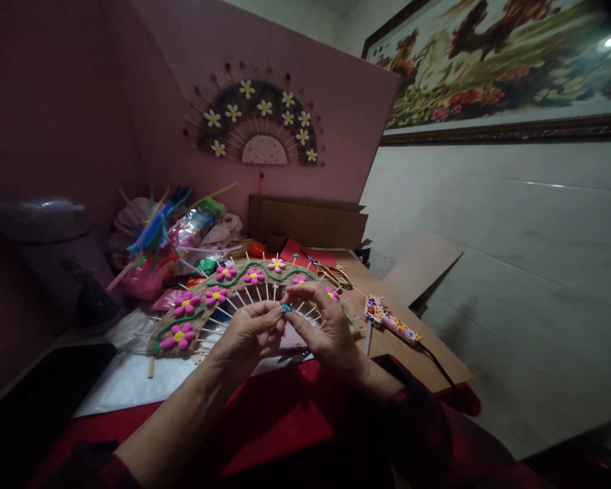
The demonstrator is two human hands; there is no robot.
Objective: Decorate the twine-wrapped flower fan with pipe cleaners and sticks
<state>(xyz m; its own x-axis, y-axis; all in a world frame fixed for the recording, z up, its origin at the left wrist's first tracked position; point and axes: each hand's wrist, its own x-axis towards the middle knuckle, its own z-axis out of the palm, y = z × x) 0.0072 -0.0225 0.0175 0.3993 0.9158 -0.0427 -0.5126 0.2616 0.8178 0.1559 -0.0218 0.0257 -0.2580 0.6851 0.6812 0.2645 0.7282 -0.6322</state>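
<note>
1. A tiny blue bead (286, 308) sits in the middle of the frame, pinched between the fingertips of both hands.
2. The left hand (249, 333) has its fingers curled in tight, and its thumb and first finger press on the bead from the left.
3. The right hand (322, 326) has its fingers bent close together, and its fingertips touch the bead from the right.
4. Both hands are held just above a fan (224, 299) made of brown string and thin wooden sticks.
5. The fan lies flat in the middle of the frame. It has pink flowers (179, 335) with yellow middles and a wavy green line on it.
6. The fan rests on a white sheet (127, 380), and a red cloth (285, 414) is below it, near the bottom of the frame.
7. A small spotted tool (393, 322) lies on the brown table (428, 370), just right of the hands.
8. A pile of colored fuzzy sticks (157, 231) sits at the left of the frame, behind the fan.
9. A second fan with white flowers (257, 122) hangs on the pink wall at the top middle.
10. A big framed picture (499, 61) fills the upper right.
</note>
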